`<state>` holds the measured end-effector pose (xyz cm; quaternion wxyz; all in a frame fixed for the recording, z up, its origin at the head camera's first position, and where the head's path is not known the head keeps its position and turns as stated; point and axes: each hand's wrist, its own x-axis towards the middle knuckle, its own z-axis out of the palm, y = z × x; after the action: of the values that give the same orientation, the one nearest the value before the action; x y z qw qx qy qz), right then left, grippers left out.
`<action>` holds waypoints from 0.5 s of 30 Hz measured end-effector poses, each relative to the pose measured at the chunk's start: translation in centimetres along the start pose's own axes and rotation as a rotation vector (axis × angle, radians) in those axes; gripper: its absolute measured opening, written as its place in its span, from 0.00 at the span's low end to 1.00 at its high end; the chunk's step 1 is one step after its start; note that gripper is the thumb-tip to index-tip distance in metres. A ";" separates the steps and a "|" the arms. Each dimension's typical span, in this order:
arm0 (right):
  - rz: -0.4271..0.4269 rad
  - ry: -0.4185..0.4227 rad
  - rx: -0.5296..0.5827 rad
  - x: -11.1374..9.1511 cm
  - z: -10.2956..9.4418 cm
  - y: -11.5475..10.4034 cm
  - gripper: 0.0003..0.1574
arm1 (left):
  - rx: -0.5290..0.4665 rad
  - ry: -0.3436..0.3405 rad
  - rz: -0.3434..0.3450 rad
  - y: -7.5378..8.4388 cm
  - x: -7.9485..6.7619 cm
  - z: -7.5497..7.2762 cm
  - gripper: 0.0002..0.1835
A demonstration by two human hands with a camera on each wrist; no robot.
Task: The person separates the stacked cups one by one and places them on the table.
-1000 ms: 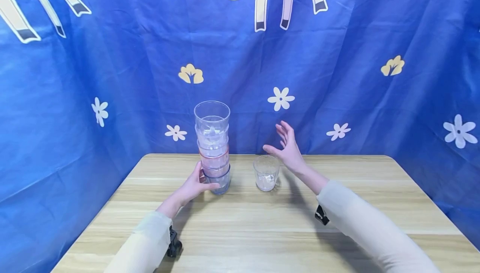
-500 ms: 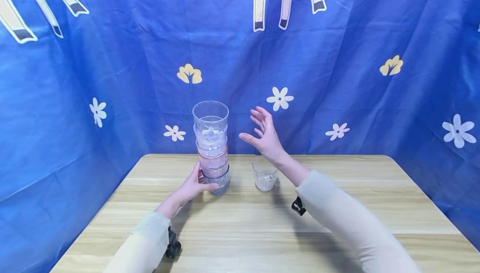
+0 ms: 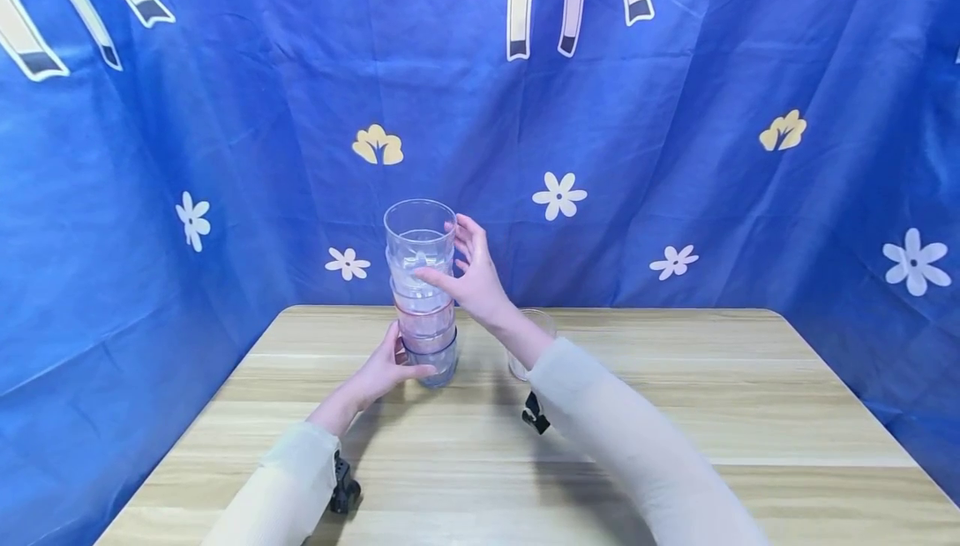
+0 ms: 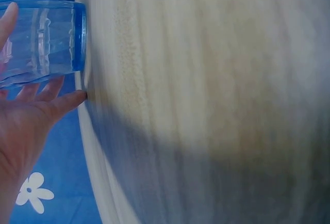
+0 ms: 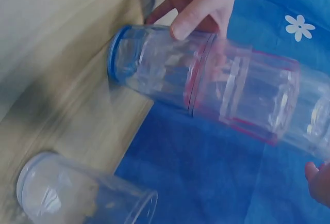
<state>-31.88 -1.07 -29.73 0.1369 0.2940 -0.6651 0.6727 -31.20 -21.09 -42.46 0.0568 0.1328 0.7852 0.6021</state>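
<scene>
My left hand [image 3: 390, 371] grips the foot of a tall, upright stack of see-through round cups [image 3: 420, 298], which stands on the pale wood-grain table [image 3: 420, 463] at about 11 o'clock from the table's middle. My hand comes in from 8 o'clock, thumb across the front of the lowest one, a blue-tinted cup with a dark blue rim [image 3: 443, 361], and fingers reaching round behind it. Next up sits a pink-tinted cup with a red rim [image 3: 425, 326], and over that come colourless ones (the overlapping walls make them hard to count), ending in a colourless cup with a wide round mouth [image 3: 412, 237] facing 12 o'clock.

My right hand [image 3: 474, 271] is at 3 o'clock of the stack's upper part, thumb and fingers spread apart: the thumb lies in front of the colourless cups, the bent fingers at their far right side. I cannot tell whether it presses on them, as the right wrist view catches only a bit of that hand near its 4 o'clock edge.

A lone colourless cup [image 5: 87, 190] stands near the stack, at 3 o'clock from its base, partly covered by my right forearm in the head view. Towards 12 o'clock, past the table, hangs a blue cloth [image 3: 465, 112] printed with white flowers [image 3: 559, 196].
</scene>
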 end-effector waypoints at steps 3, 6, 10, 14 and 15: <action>-0.014 0.008 -0.018 0.1 0.7 0.4 0.55 | -0.005 -0.004 -0.001 0.1 -0.1 0.0 0.51; -0.018 0.029 -0.032 0.2 1.1 0.7 0.55 | -0.014 -0.004 0.014 0.1 -0.1 0.0 0.50; -0.018 0.051 -0.046 0.3 1.3 0.9 0.54 | -0.020 -0.004 0.035 0.2 -0.1 0.1 0.49; -0.024 0.050 -0.063 0.4 1.4 0.9 0.55 | -0.019 -0.005 0.021 0.2 -0.2 0.1 0.50; -0.028 0.048 -0.065 0.4 1.4 0.9 0.56 | -0.017 -0.008 0.016 0.2 -0.2 0.1 0.50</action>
<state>-32.38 -2.61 -30.28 0.1717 0.2824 -0.6790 0.6556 -30.97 -21.00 -42.34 0.0563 0.1409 0.7787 0.6088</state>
